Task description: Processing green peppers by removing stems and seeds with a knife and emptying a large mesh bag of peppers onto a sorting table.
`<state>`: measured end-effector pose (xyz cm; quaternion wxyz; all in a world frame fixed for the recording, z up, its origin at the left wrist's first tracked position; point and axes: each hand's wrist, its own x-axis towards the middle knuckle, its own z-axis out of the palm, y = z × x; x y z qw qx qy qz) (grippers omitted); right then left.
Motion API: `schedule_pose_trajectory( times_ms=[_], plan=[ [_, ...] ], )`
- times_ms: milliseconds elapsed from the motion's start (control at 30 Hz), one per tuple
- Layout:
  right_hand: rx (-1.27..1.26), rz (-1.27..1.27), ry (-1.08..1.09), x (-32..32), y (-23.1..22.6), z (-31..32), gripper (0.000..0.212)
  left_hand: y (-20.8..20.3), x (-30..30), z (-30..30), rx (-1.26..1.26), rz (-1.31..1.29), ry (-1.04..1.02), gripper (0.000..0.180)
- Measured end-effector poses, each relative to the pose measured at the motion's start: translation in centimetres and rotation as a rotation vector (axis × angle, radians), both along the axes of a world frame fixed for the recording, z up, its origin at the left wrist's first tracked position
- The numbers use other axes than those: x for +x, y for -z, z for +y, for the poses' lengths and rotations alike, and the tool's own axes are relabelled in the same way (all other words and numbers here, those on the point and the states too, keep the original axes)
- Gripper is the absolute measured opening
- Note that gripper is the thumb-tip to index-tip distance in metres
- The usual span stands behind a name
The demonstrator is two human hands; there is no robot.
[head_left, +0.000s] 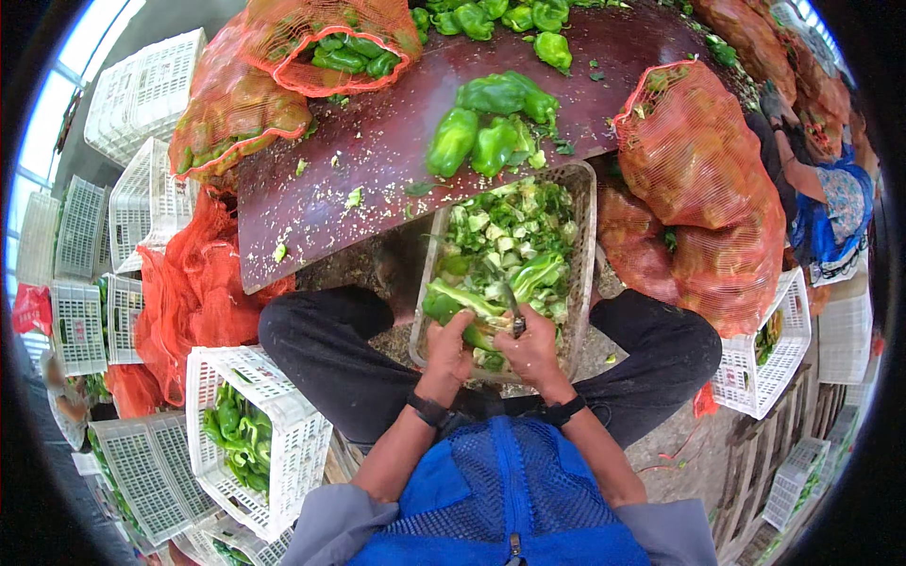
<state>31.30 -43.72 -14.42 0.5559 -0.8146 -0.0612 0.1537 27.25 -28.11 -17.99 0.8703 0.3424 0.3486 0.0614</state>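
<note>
Both my hands are over a pale plastic crate between my knees, full of cut green pepper cores and scraps. My left hand is closed on a green bell pepper that is cut open, its pale inside showing. In my right hand is a small knife, its blade pointing away from me beside the pepper. Another opened pepper piece lies right of the blade; whether it is joined to the held one I cannot tell. Several whole bell peppers lie on the dark red board just beyond the crate.
The dark red board is strewn with seeds and scraps. Red mesh sacks of peppers stand at its left and right. A white crate of peppers is by my left leg. A person in blue sits at far right.
</note>
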Motion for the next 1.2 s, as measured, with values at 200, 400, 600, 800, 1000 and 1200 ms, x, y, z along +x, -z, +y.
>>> schedule_pose_trajectory(
  times_ms=[200,400,600,800,1000,1200],
  plan=[
    [0.425,0.372,0.068,-0.1,0.9,-0.9,0.021,-0.1,-0.3,0.9,-0.129,-0.086,0.063,0.041],
    [0.773,0.837,0.147,-0.2,-0.9,-1.8,0.020,-0.6,-0.3,0.7,-0.127,-0.150,0.093,0.046],
    [0.825,0.894,0.216,0.5,-0.4,-1.9,0.022,-1.2,-0.5,0.9,-0.147,-0.163,0.102,0.043],
    [0.440,0.612,0.425,0.5,2.7,-0.8,0.020,-4.2,-0.5,0.1,0.038,-0.182,0.096,0.037],
    [0.094,0.429,0.289,0.5,7.4,-2.9,0.030,-6.1,0.2,-0.3,0.004,-0.246,0.086,0.035],
    [0.429,0.421,0.247,0.8,-1.0,-2.7,0.026,-5.1,0.2,0.9,0.097,-0.237,-0.054,0.029]
  ],
)
